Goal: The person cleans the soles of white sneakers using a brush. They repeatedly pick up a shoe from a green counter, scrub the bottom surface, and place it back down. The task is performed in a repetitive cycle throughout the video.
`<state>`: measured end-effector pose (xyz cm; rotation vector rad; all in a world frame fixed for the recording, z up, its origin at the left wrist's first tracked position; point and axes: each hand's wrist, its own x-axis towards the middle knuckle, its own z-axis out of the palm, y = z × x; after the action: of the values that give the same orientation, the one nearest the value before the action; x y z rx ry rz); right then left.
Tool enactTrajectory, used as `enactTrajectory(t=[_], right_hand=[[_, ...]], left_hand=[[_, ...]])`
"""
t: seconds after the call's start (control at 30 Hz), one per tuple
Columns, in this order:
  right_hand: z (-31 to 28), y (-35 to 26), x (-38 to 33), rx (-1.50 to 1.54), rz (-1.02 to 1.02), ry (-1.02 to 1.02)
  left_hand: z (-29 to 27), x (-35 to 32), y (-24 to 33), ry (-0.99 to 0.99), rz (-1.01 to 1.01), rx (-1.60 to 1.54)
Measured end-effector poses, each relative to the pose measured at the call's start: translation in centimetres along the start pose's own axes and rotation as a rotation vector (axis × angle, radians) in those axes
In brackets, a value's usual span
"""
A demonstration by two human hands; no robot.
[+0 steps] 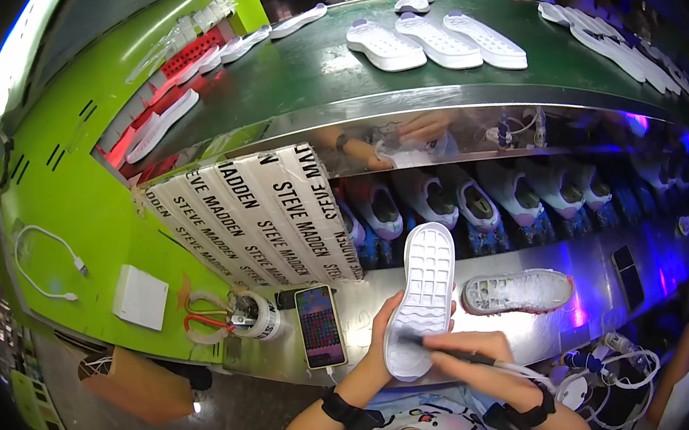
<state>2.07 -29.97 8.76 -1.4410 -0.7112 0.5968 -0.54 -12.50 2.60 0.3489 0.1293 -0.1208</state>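
By the left grip (381, 335), a white shoe sole (427, 285) is held upright along its edge, with the ridged inner face turned toward the wearer, above the metal counter (377, 305). By the right grip (495, 372), narrowed around its dark handle, a brush (465, 356) is held, and its dark tip is laid on the lower, heel-like part of this face.

The work on this sole is judged to be in the middle: the brushing is under way, but it cannot be told how much of the face has been covered, since no clear border between wet and dry can be seen. The upper, gridded part may be done already or may be left.

Just beside, on the counter, a shoe upper (517, 292) is laid with its whitish underside up; this surface seems to be already coated, and the two pieces are not yet joined. Behind, a row of shoes (478, 205) is stood under the raised green belt (290, 85). On the belt, more white soles (385, 46) are placed, by which much similar work is suggested to be left. To the left, a phone (321, 329) is rested.
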Motion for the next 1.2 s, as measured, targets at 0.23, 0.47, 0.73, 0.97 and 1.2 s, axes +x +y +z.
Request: enactTrajectory(t=[0.23, 0.47, 0.73, 0.97, 1.2], right_hand=[[-1.5, 1.0, -0.6, 0.125, 0.06, -0.27], [-3.0, -0.8, -0.5, -0.171, -0.118, -0.376], [-5.5, -1.6, -0.7, -0.234, -0.074, -0.515], [-8.0, -0.5, -2.8, -0.216, 0.065, -0.387], [-11.0, 1.2, -5.2, -0.22, 0.282, -0.03]], left_hand=[[1.3, 0.4, 1.2, -0.03, -0.142, 0.086], [1.3, 1.5, 1.1, -0.075, -0.469, 0.069], [4.3, -1.4, 1.2, -0.144, -0.309, 0.709], [5.3, -0.3, 2.2, 0.076, -0.472, 0.869], [5.8, 0.2, 1.5, 0.146, -0.481, 0.949]])
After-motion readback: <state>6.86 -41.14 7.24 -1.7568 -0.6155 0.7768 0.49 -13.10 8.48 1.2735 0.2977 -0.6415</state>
